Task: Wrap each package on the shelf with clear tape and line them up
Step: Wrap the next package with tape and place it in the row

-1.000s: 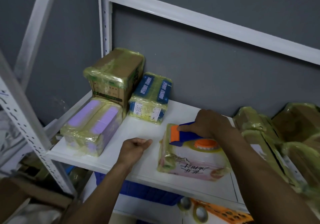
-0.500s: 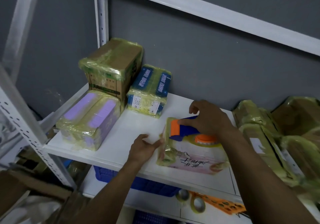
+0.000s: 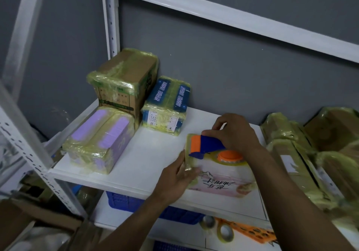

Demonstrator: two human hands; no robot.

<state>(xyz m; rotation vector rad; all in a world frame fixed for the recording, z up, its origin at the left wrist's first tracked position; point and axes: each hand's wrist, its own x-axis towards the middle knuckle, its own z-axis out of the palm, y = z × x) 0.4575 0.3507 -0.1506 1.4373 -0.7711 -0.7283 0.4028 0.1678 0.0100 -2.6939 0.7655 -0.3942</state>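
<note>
Your left hand (image 3: 175,179) has come off the bare shelf (image 3: 151,153), where it lay loosely curled a second ago, and now grips the left end of the pink package (image 3: 223,182), thumb over the top edge. Your right hand (image 3: 236,134) has kept its place, fingers curled round the blue-and-orange tape dispenser (image 3: 207,147), whose orange mouth sits on the package's far left corner. The package lies flat near the front edge of the shelf, in the gap between the wrapped ones on the left and the pile on the right. It is now braced from the side, so it looks ready for a pull of tape across or around it without sliding. Its front half still shows little tape, so this wrap seems only partly done. The purple package (image 3: 101,144), the brown carton (image 3: 124,80) and the blue package (image 3: 167,105) stand wrapped and grouped at the left, waiting for this one to join them.
</note>
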